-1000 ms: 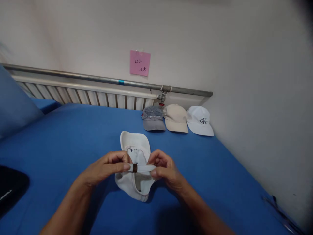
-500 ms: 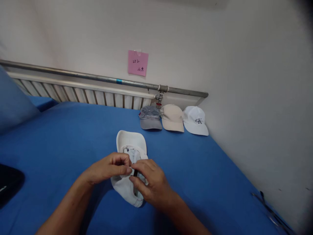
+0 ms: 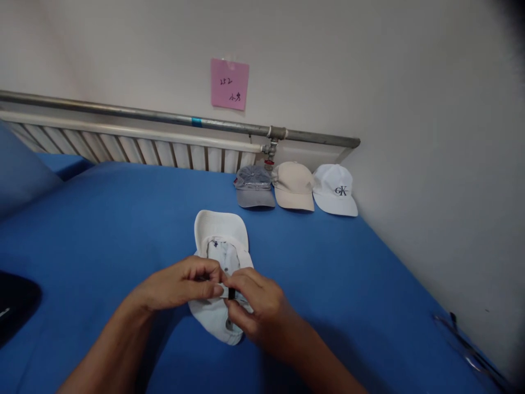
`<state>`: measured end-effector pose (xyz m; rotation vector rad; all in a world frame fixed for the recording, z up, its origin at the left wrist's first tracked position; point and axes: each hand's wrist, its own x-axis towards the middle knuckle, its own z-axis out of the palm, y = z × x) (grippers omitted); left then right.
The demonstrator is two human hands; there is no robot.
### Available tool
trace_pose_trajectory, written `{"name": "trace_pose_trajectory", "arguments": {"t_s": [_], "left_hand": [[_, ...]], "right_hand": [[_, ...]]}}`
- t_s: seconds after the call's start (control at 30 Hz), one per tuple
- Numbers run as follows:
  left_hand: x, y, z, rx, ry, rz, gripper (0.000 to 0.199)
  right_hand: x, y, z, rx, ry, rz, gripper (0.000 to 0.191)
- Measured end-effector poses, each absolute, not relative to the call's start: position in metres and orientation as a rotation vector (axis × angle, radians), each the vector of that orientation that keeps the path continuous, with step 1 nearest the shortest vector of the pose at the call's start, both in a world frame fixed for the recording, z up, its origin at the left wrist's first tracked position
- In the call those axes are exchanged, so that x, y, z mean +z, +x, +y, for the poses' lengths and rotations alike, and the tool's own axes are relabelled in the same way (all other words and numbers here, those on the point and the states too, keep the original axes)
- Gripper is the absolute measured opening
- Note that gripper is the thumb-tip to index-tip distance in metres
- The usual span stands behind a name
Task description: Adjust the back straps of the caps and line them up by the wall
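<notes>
A white baseball cap (image 3: 221, 225) lies upside down on the blue sheet, its brim pointing away from me and its inside showing. Over its back part, my left hand (image 3: 184, 282) pinches a pale strap (image 3: 225, 291) between thumb and fingers. Right beside it, my right hand (image 3: 262, 303) grips a small black piece (image 3: 232, 293) on the same strap, which looks like a buckle or slider. Both sets of fingertips nearly meet and partly cover the strap.
Against the wall stand a grey cap (image 3: 255, 187), a beige cap (image 3: 293, 186) and a white CK cap (image 3: 335, 190) in a row. Behind runs a radiator (image 3: 156, 150) under a metal pipe (image 3: 143, 113). Glasses (image 3: 467, 350) lie far right; a black object (image 3: 18, 306) is at left.
Both hands keep their hold on the strap, with the right fingers shifted slightly. The camera view has tilted down a little, so the wall and caps sit higher.
</notes>
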<state>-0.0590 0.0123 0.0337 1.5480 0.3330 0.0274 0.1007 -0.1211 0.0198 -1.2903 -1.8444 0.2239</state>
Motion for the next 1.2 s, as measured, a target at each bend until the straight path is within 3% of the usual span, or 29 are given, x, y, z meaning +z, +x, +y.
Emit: {"name": "trace_pose_trajectory", "arguments": {"t_s": [0.47, 0.77, 0.97, 1.2], "left_hand": [[0.034, -0.058, 0.013, 0.024, 1.586, 0.308, 0.028], [0.033, -0.062, 0.015, 0.075, 1.503, 0.281, 0.031], [0.032, -0.058, 0.012, 0.121, 1.438, 0.291, 0.032], [0.030, -0.054, 0.008, 0.121, 1.477, 0.354, 0.024]], "right_hand": [[0.018, 0.105, -0.123, 0.490, -1.445, -1.646, 0.018], [0.030, 0.108, -0.118, 1.044, -1.369, -1.367, 0.013], [0.027, 0.107, -0.116, 1.084, -1.472, -1.400, 0.017], [0.026, 0.103, -0.118, 0.871, -1.500, -1.595, 0.010]]}}
